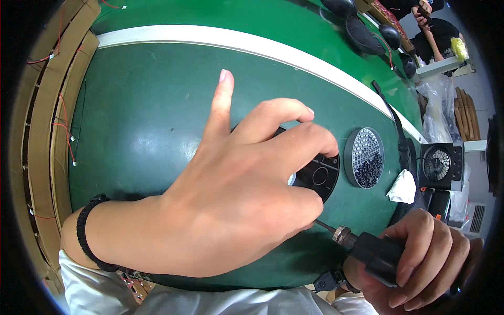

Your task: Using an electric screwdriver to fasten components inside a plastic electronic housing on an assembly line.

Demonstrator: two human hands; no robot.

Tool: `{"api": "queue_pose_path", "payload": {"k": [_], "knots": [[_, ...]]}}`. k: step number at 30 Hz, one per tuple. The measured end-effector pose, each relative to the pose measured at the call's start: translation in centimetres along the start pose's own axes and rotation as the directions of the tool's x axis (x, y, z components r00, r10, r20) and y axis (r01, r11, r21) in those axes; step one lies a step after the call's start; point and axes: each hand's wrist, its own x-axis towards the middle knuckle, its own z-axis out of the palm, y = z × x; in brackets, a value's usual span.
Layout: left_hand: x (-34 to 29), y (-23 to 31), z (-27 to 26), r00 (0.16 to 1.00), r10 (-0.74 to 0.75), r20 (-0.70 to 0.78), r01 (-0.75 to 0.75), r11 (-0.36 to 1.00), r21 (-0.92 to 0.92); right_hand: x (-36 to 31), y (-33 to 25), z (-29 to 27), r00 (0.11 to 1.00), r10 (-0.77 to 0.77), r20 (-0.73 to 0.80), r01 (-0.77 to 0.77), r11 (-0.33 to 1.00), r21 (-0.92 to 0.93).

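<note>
My left hand [247,189] spreads over a round black plastic housing [323,178] on the green table, hiding most of it. Its little finger points away, two fingers curl above the housing, and the index finger is bent down near the bit. What the index finger and hidden thumb pinch, if anything, I cannot make out. In my right hand [420,262] is a black electric screwdriver [375,254], fingers wrapped round its body. Its thin bit runs leftward, its tip hidden behind my left hand's fingers. Right of the housing stands a round grey dish [350,163] holding many small black screws [369,169].
Cardboard dividers [42,157] with red wires line the left side. A white rail [210,35] crosses behind the work area; black shells [362,35] lie beyond it. At right are a crumpled white cloth [402,187], a black strap [401,134] and a small fan [438,164]. Another person sits far right.
</note>
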Motion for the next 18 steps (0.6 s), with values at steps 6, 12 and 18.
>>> {"api": "queue_pose_path", "payload": {"k": [6, 12, 18], "knots": [[-0.9, -2.4, 2.2, 0.962, 0.273, 0.017, -0.253, 0.865, 0.433, -0.3, -0.5, -0.3, 1.0, 0.019, -0.023, -0.017, 0.997, 0.072], [-0.9, -3.0, 7.3, 0.817, 0.277, -0.506, -0.26, 0.96, 0.106, 0.1, -2.7, 1.3, 0.93, 0.323, -0.176, -0.347, 0.93, -0.125], [-1.0, -0.4, 2.5, 0.993, 0.058, -0.104, -0.064, 0.996, -0.057, -0.3, -1.2, 0.9, 0.985, 0.088, -0.147, -0.108, 0.986, -0.129]]}}
